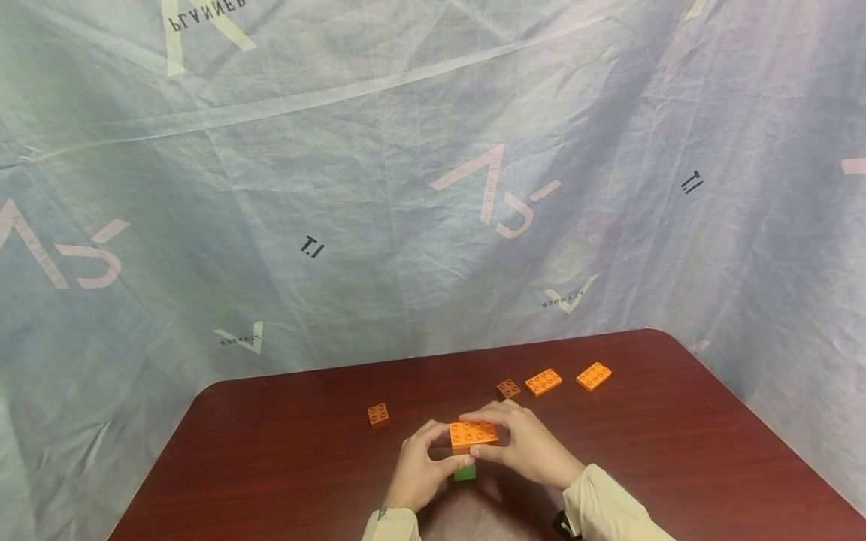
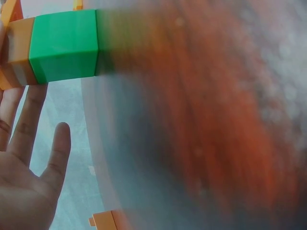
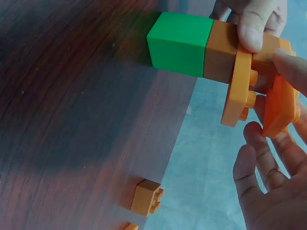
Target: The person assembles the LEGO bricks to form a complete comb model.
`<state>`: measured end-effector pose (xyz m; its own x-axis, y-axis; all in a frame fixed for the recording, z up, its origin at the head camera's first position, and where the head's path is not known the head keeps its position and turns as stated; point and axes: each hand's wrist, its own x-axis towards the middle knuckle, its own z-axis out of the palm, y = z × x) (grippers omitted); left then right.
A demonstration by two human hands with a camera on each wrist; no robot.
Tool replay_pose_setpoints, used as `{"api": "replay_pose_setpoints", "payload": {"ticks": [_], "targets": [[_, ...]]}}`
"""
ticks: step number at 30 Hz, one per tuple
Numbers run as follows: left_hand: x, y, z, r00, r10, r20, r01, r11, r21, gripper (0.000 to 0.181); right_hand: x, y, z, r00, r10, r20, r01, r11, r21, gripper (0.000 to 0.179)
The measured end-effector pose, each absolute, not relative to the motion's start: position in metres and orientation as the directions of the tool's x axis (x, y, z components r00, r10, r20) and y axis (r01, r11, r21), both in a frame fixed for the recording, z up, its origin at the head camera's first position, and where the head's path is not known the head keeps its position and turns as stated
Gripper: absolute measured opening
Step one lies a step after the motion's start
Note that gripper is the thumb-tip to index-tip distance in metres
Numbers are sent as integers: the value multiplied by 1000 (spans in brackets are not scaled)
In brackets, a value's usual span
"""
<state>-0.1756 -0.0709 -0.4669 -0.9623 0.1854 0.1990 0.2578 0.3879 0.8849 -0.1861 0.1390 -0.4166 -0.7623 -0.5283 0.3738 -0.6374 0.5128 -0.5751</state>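
Pale sleeves (image 1: 612,507) lead to hands (image 1: 416,469) (image 1: 533,447) gripping a green-bottomed brick stack (image 3: 220,51).

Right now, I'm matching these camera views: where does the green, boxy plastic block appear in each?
Head: the green, boxy plastic block is low, slightly right of centre.
Left wrist: upper left.
Right wrist: upper middle.
Shared landmark: the person's bare left hand, visible in all three views.

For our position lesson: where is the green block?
In the head view, the green block sits at lower centre, right of the left hand, below the held orange brick.
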Motion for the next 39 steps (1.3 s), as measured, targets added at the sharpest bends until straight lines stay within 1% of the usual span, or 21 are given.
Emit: {"api": "replay_pose_setpoints", "payload": {"ticks": [4, 10, 20, 23, 25, 39], "targets": [[-174, -71, -466, -960, 189, 204, 263, 377, 888, 39, -187, 144, -418, -767, -529, 363, -630, 512, -584, 46], [-173, -71, -464, -965, 183, 190, 246, 368, 897, 39, -187, 153, -415, -792, -516, 327, -597, 543, -590, 51], [-173, -69, -464, -968, 172, 181, 234, 373, 898, 38, -190, 170, -409, -804, -554, 216, -553, 565, -612, 61], [-173, -69, -464, -970, 170, 173, 225, 368, 902, 38, -192, 175, -410, -816, -543, 197, -533, 577, -619, 60], [-173, -69, -464, -971, 170, 168, 220, 364, 905, 38, -193, 179, -412, -823, -529, 206, -530, 586, -613, 59], [-173, -69, -465, -972, 167, 163, 216, 376, 901, 38, -202, 187, -424, -898, -354, 262, -437, 642, -630, 48]]}}
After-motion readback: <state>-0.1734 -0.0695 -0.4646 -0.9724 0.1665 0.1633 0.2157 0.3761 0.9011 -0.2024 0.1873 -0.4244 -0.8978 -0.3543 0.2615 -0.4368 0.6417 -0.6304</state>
